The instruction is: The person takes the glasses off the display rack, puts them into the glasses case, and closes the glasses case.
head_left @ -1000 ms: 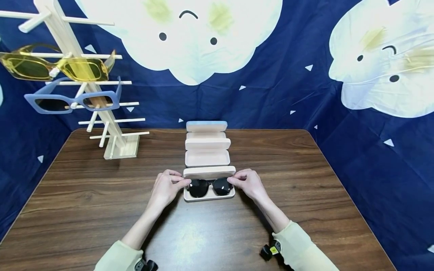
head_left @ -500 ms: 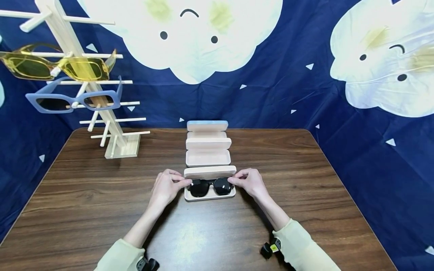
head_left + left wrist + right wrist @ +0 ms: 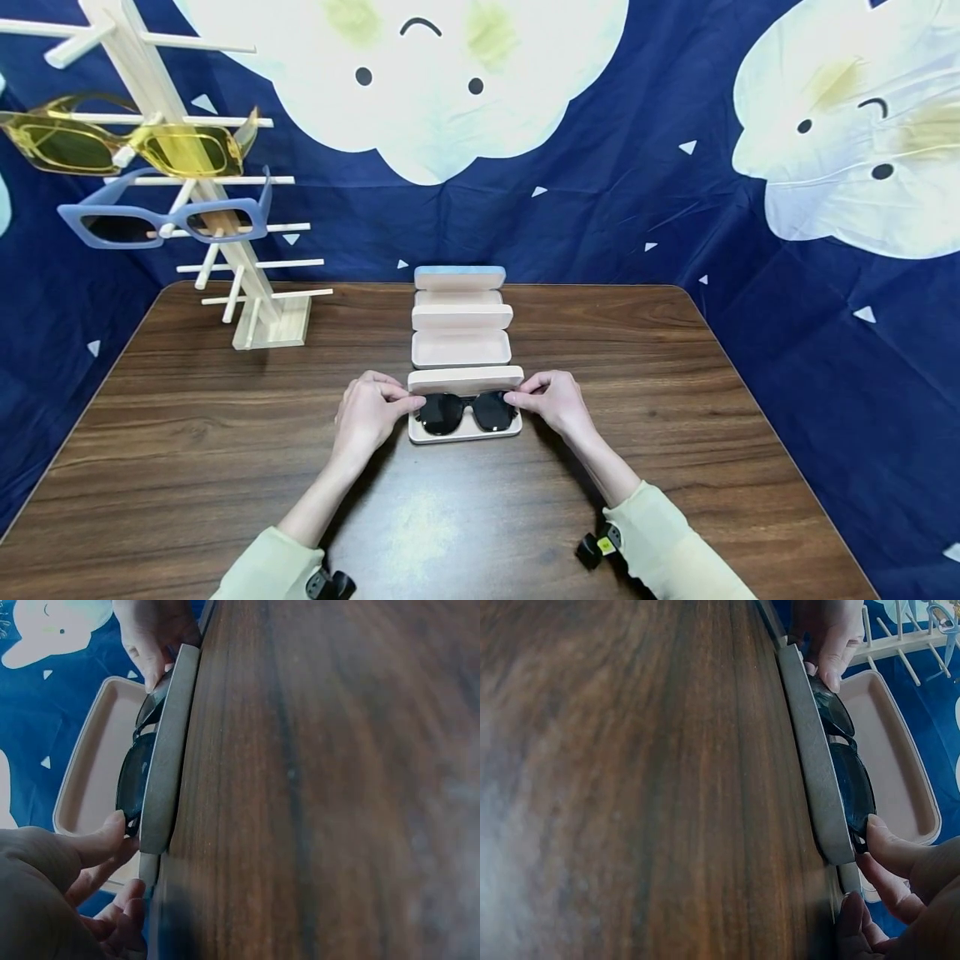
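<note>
Black sunglasses [image 3: 442,414] lie in the nearest glasses case [image 3: 467,435], lenses facing the person and lid raised behind them. At their left end, my left hand [image 3: 369,417] pinches the frame between thumb and fingers. My right hand [image 3: 553,404] pinches the opposite end in the same way. The left wrist view shows the thumb on the outer edge of a dark lens [image 3: 135,776], low behind the case's front wall [image 3: 169,765]. From the right wrist, the sunglasses [image 3: 851,780] also sit partly below the case wall [image 3: 814,757]. Their temples are hidden.
Two more glasses cases, a middle one [image 3: 461,348] and a far one [image 3: 459,279], stand open in line behind. At the left back, a wooden rack [image 3: 272,325] with pegs carries yellow sunglasses [image 3: 187,152] and blue sunglasses [image 3: 112,229]. Dark cloth hangs behind the wooden table [image 3: 675,400].
The lenses tip very slightly, shifting their reflections. Both hands keep their grip at the ends of the sunglasses, and the case stays put.
</note>
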Demonstrator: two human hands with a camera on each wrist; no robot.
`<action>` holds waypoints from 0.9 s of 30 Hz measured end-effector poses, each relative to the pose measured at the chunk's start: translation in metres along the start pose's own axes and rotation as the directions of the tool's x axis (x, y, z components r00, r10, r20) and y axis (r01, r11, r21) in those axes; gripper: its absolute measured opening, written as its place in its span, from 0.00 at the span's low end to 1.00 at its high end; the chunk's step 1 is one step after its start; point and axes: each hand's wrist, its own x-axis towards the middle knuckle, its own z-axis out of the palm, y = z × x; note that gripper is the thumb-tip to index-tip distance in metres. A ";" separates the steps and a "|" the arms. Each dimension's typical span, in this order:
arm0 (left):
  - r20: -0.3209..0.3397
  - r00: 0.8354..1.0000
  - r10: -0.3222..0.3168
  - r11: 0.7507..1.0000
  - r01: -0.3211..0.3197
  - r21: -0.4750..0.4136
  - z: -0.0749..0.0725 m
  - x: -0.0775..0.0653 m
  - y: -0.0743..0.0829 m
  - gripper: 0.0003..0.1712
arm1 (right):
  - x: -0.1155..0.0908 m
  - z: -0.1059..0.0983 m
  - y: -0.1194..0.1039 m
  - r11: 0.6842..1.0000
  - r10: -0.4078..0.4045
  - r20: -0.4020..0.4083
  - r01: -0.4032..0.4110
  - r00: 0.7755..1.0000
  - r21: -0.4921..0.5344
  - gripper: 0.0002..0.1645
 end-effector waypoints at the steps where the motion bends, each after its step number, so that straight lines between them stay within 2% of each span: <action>1: 0.000 1.000 -0.001 1.000 0.001 0.003 0.000 0.000 0.000 0.11 | 0.000 0.000 0.000 1.000 -0.002 -0.002 0.002 1.000 -0.004 0.14; 15: 0.014 1.000 -0.013 1.000 0.013 0.010 -0.002 -0.003 -0.002 0.13 | 0.000 -0.001 0.000 0.999 -0.025 -0.013 0.025 1.000 -0.027 0.15; 27: 0.023 0.999 0.028 1.000 -0.028 -0.004 -0.009 -0.006 -0.001 0.18 | -0.001 -0.003 0.001 0.997 -0.066 0.025 0.066 0.998 -0.030 0.13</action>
